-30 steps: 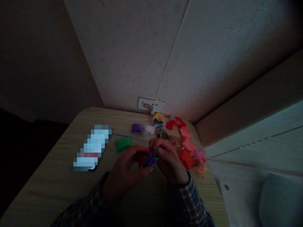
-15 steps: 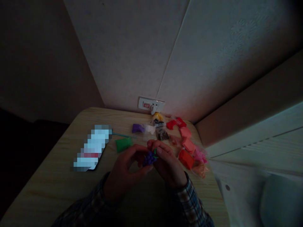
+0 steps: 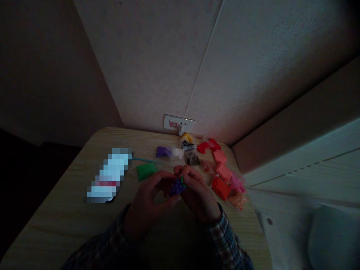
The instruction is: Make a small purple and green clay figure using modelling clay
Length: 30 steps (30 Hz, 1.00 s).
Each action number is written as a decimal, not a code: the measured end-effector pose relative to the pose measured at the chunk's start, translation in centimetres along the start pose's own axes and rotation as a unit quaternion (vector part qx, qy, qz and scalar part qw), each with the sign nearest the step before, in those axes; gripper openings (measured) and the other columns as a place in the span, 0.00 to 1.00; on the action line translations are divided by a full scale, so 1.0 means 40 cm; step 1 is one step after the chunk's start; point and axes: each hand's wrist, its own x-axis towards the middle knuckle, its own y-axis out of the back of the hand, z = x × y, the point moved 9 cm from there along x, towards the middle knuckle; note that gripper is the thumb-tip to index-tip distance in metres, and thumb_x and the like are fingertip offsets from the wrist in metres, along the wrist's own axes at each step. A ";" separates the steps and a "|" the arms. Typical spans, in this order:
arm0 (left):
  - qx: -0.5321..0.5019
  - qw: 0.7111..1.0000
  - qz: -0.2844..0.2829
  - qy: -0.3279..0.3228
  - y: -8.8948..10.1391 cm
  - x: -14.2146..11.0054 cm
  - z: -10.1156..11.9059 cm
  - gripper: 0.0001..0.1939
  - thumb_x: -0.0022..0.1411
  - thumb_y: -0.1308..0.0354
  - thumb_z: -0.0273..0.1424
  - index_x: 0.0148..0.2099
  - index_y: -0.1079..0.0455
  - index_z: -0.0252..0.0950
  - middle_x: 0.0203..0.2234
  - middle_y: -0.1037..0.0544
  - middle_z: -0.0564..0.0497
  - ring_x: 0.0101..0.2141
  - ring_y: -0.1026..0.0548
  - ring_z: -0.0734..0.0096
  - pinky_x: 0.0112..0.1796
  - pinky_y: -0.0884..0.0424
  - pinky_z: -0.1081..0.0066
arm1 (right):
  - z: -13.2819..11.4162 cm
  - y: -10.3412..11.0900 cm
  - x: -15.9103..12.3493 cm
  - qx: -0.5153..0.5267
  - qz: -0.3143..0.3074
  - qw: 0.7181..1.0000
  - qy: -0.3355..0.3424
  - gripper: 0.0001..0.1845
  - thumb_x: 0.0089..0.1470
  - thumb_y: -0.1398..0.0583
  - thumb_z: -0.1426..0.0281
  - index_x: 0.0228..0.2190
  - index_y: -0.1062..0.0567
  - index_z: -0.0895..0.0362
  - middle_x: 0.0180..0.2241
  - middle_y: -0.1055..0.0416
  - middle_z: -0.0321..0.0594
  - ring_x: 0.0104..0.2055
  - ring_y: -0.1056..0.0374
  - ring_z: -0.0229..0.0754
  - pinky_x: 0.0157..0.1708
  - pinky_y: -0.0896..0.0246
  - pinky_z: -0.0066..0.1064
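A small purple clay grape bunch (image 3: 176, 187), made of little balls, is held between my two hands above the table. My left hand (image 3: 152, 200) curves around its left side, thumb below and fingers above. At its upper right, my right hand (image 3: 197, 191) pinches a thin green clay strip (image 3: 183, 181) that curls against the purple balls. Fingers hide part of the bunch. Just beyond my left hand lies a green clay packet (image 3: 146, 171). A purple clay packet (image 3: 164, 151) rests farther back.
At the left lies a phone (image 3: 112, 174) with a blurred screen, and a thin blue stick (image 3: 144, 160) beside it. Red packets (image 3: 208, 145), an orange-red one (image 3: 221, 188) and a pink one (image 3: 237, 183) line the right edge. A plugged socket (image 3: 179, 123) is on the wall.
The green strip has shifted slightly left and now looks more curled against the purple bunch. Both hands keep nearly the same grip; the whole view has moved a little.
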 end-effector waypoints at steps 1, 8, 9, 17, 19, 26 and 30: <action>-0.001 1.000 0.000 0.001 0.000 0.000 -0.001 0.14 0.51 0.38 0.26 0.41 0.30 0.40 0.32 0.25 0.52 0.31 0.26 0.68 0.33 0.29 0.72 | 0.000 0.001 0.000 0.000 0.001 1.000 0.000 0.12 0.44 0.33 0.63 0.22 0.30 0.55 0.33 0.36 0.36 0.32 0.38 0.37 0.36 0.37 0.32; 0.007 1.000 0.006 0.000 0.003 -0.001 0.005 0.14 0.50 0.37 0.26 0.41 0.30 0.40 0.31 0.25 0.53 0.31 0.27 0.69 0.33 0.30 0.72 | -0.002 0.000 0.001 -0.012 -0.004 1.000 -0.001 0.12 0.43 0.33 0.63 0.22 0.29 0.55 0.32 0.36 0.35 0.33 0.38 0.37 0.38 0.39 0.32; 0.009 1.000 0.006 0.000 0.003 -0.001 0.007 0.13 0.50 0.37 0.26 0.41 0.30 0.40 0.31 0.25 0.53 0.31 0.27 0.69 0.33 0.30 0.72 | -0.003 0.000 0.001 -0.012 -0.005 1.000 0.001 0.11 0.43 0.33 0.63 0.23 0.28 0.55 0.32 0.36 0.35 0.33 0.38 0.37 0.38 0.39 0.32; 0.009 1.000 0.002 -0.004 0.002 -0.001 0.011 0.13 0.51 0.38 0.26 0.41 0.30 0.38 0.30 0.26 0.53 0.30 0.28 0.70 0.32 0.30 0.73 | -0.003 -0.003 0.001 0.010 -0.013 1.000 0.003 0.09 0.43 0.32 0.65 0.24 0.26 0.55 0.32 0.35 0.35 0.34 0.37 0.38 0.37 0.39 0.31; 0.013 1.000 0.002 0.003 0.002 -0.002 0.008 0.13 0.51 0.38 0.26 0.41 0.31 0.37 0.31 0.26 0.53 0.31 0.28 0.70 0.33 0.30 0.73 | -0.004 -0.003 0.000 0.012 -0.013 1.000 0.006 0.09 0.43 0.32 0.65 0.24 0.26 0.55 0.32 0.35 0.35 0.34 0.37 0.38 0.37 0.39 0.30; 0.016 1.000 -0.004 -0.002 0.000 -0.002 0.013 0.13 0.52 0.38 0.27 0.42 0.31 0.38 0.32 0.26 0.53 0.31 0.28 0.71 0.33 0.30 0.74 | -0.004 -0.001 0.001 0.010 -0.017 1.000 0.011 0.08 0.44 0.32 0.66 0.25 0.26 0.55 0.33 0.35 0.34 0.33 0.37 0.36 0.36 0.40 0.30; 0.014 1.000 -0.002 -0.001 0.001 -0.001 0.013 0.13 0.51 0.38 0.26 0.41 0.31 0.37 0.31 0.26 0.53 0.30 0.29 0.71 0.33 0.31 0.74 | -0.005 -0.002 0.000 0.010 -0.022 1.000 0.012 0.08 0.44 0.32 0.66 0.25 0.26 0.55 0.33 0.34 0.34 0.34 0.37 0.36 0.37 0.40 0.29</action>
